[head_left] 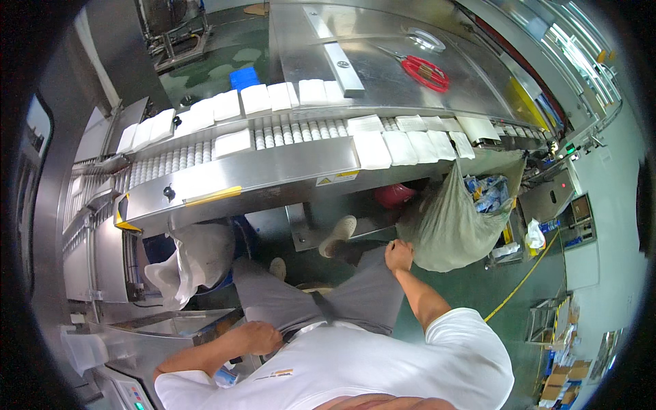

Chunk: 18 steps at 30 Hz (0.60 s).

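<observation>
I sit with both hands on my grey trousers. My left hand [263, 337] lies near my left hip, fingers curled in, with nothing showing in it. On my right knee rests my right hand [399, 256], closed in a loose fist, with nothing seen sticking out of it. Neither hand touches the roller conveyor [301, 132] in front of me. Stacks of folded white sheets [371, 149] lie along its near edge, right of centre. A single white pack [233, 143] sits on the rollers. More white stacks [213, 108] line the far ledge.
Red-handled scissors [425, 74] and a roll of tape [426, 39] lie on the steel table beyond. A cloth sack [444, 222] with blue and clear wrappers hangs at right. A white bag [198, 256] hangs under the conveyor at left. Cardboard boxes [557, 383] stand at far right.
</observation>
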### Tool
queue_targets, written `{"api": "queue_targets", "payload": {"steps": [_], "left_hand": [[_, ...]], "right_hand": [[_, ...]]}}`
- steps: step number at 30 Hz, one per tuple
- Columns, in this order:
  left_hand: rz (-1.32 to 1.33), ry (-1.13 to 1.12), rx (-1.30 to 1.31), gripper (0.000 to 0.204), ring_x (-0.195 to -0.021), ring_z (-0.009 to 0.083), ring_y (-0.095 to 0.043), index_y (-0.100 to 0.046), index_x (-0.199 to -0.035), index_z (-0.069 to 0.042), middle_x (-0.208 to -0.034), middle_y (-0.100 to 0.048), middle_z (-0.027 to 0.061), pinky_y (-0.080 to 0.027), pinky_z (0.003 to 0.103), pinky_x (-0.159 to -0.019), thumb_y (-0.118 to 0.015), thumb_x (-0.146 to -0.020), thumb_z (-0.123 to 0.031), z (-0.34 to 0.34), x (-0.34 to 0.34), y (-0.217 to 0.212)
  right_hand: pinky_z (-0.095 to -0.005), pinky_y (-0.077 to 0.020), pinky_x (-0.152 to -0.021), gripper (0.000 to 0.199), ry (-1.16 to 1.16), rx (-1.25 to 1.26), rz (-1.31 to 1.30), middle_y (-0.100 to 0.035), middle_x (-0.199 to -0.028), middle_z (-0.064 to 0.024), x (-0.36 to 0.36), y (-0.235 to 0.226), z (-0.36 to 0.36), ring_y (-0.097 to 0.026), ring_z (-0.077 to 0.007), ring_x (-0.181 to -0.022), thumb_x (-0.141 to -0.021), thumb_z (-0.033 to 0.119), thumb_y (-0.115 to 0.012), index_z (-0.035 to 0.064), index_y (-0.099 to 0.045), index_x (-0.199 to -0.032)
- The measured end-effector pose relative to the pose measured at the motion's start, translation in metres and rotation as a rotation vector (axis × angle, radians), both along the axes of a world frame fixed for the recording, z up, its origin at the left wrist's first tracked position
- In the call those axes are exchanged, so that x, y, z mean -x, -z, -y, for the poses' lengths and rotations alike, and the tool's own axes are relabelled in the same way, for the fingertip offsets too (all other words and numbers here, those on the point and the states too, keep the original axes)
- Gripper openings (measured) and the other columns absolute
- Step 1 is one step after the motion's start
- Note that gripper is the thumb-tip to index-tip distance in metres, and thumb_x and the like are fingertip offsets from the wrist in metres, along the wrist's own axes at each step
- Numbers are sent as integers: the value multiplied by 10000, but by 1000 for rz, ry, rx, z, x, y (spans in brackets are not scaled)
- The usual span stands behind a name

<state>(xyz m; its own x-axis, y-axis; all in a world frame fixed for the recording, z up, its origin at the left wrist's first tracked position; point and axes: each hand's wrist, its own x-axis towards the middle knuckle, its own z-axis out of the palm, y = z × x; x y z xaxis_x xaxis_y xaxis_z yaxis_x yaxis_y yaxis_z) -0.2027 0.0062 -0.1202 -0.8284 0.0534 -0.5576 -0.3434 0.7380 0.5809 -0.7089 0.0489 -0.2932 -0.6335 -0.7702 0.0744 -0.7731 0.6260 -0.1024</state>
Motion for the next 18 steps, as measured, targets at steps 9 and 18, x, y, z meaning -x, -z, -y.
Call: {"api": "queue_targets", "payload": {"steps": [9,18], "left_hand": [[133,-56,16,249,-932,434,-723,-708,-950,21,-937,-730,266,-578,510,-831,-564,-863,-163,0,3,-2],[51,-20,-33,275,-883,430,-724,-692,-930,33,-897,-724,259,-576,520,-791,-594,-861,-215,1,-5,2]], "right_hand": [[-543,-473,-957,315,2,5,-4,-712,-1091,-128,-4,-4,6,-600,-363,-1111,-968,289,-521,44,-718,-983],[-538,-444,-1020,359,-73,-40,-52,-701,-1175,-127,23,42,-9,-565,-343,-1173,-1010,285,-471,39,-731,-1044]]}}
